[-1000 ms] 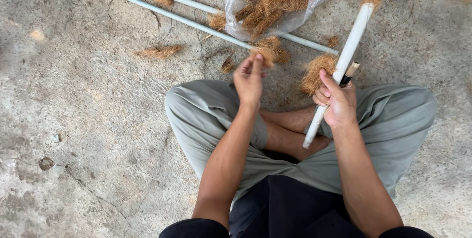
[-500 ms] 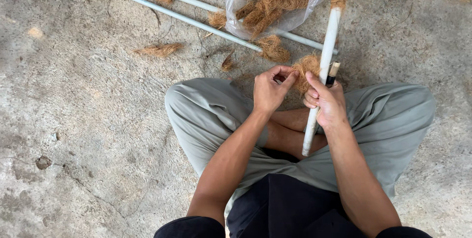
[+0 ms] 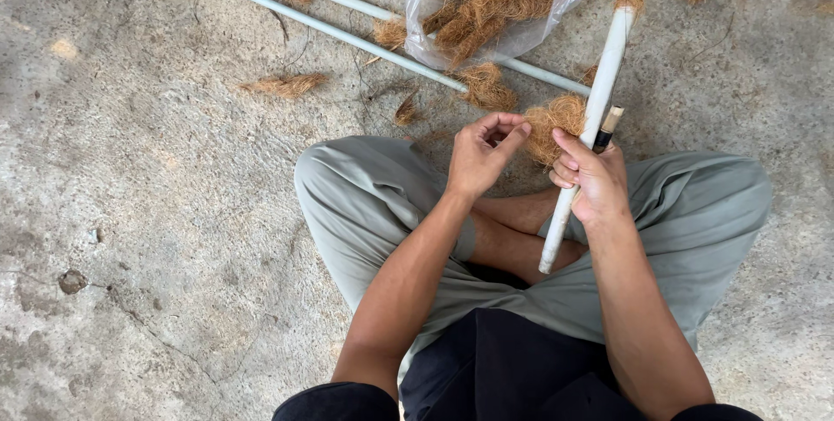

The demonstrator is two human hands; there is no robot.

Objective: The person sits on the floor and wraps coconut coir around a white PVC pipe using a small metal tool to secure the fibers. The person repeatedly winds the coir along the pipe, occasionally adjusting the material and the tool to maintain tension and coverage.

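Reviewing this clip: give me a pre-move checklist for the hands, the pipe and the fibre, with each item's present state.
1. Right hand has a grip on the white plastic pipe: ok.
2. Clump of brown coir fibre lies against the pipe: ok.
3. Left hand pinches fibre strands: cannot tell.
4. Clear plastic bag of fibre sits ahead of the knees: ok.
5. Small black-and-tan tool is secure in the right hand: cannot tell.

Bare concrete floor (image 3: 148,212) is lying open to the person's left, with only a small stone (image 3: 72,281) and a fibre tuft (image 3: 287,85) sitting on it. Ahead, two long pipes (image 3: 313,23) and a plastic bag (image 3: 499,4) of fibre are blocking the way. The held pipe (image 3: 599,99) is slanting across the right side, and the crossed legs (image 3: 382,204) are closing off the room below the hands.
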